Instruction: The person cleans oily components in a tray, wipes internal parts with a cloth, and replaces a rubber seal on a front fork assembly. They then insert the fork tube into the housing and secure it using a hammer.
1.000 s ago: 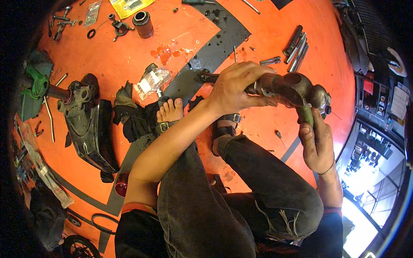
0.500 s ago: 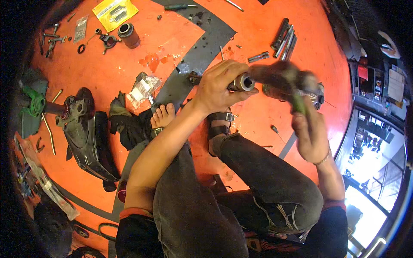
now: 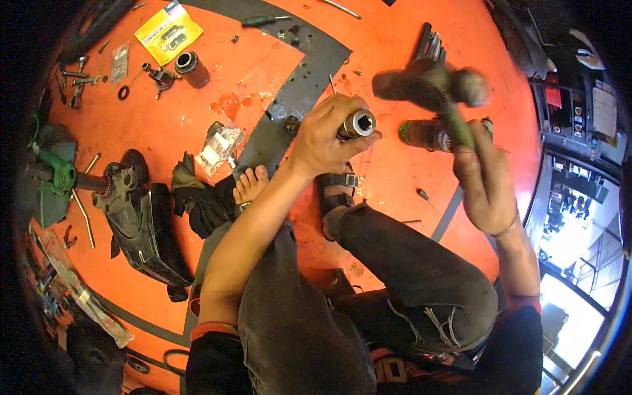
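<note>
My left hand (image 3: 324, 137) is wrapped round a metal socket (image 3: 359, 125), whose square drive hole faces up toward me. What lies below the socket is hidden by the hand. My right hand (image 3: 486, 187) grips the green handle of a ball-peen hammer (image 3: 431, 85). The hammer's dark head is slightly blurred and hangs up and to the right of the socket, apart from it. Past the hammer handle, a dark cylindrical part with a green end (image 3: 423, 134) lies on the orange floor.
Sockets and bars (image 3: 431, 46) lie at the far right. A yellow package (image 3: 169, 33), a dark cylinder (image 3: 191, 70) and small metal parts are far left. A plastic bag (image 3: 220, 146) sits by my foot; a black housing on a shaft (image 3: 148, 224) lies left.
The hammer head has swung up and away from the socket, and my right hand has shifted slightly right. My left hand still holds the socket, its square hole now more plainly visible.
</note>
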The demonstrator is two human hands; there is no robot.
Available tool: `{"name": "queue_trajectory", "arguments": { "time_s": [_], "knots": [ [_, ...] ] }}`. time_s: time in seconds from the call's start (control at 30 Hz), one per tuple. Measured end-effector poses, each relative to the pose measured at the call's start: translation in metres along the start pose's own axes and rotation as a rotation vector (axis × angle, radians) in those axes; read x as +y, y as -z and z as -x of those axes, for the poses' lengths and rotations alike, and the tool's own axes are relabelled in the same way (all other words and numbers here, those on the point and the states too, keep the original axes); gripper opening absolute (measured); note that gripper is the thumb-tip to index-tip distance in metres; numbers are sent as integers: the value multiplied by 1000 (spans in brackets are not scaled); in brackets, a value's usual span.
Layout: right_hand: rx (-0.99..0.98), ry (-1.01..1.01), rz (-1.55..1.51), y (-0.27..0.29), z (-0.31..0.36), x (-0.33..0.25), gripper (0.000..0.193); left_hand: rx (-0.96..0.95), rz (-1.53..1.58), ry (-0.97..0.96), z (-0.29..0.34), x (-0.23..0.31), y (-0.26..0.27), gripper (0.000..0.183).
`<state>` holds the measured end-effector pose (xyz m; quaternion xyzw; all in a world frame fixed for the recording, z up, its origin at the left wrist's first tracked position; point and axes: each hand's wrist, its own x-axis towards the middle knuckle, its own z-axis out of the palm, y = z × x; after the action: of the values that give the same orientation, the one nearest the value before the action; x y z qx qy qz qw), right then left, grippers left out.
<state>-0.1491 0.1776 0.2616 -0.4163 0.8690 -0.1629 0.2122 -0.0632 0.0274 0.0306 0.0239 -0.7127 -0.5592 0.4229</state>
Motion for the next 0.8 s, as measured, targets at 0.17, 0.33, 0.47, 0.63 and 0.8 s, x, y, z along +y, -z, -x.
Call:
{"name": "queue_trajectory", "arguments": {
  "time_s": [0.17, 0.33, 0.47, 0.63, 0.8],
  "knots": [
    [58, 117, -9, -4, 18, 15, 32, 15, 19, -49, -8, 4, -12, 46],
    [-15, 77, 9, 14, 0, -5, 32, 11, -19, 0, -1, 2, 4, 42],
    [-52, 68, -170, 9, 8, -5, 29, -21, -6, 61, -4, 6, -10, 43],
    [-112, 109, 94, 13, -17, -6, 21, 34, -34, 1, 0, -3, -3, 42],
    [-35, 44, -76, 2, 12, -2, 21, -11, 14, 29, -2, -2, -11, 49]
  ]
}}
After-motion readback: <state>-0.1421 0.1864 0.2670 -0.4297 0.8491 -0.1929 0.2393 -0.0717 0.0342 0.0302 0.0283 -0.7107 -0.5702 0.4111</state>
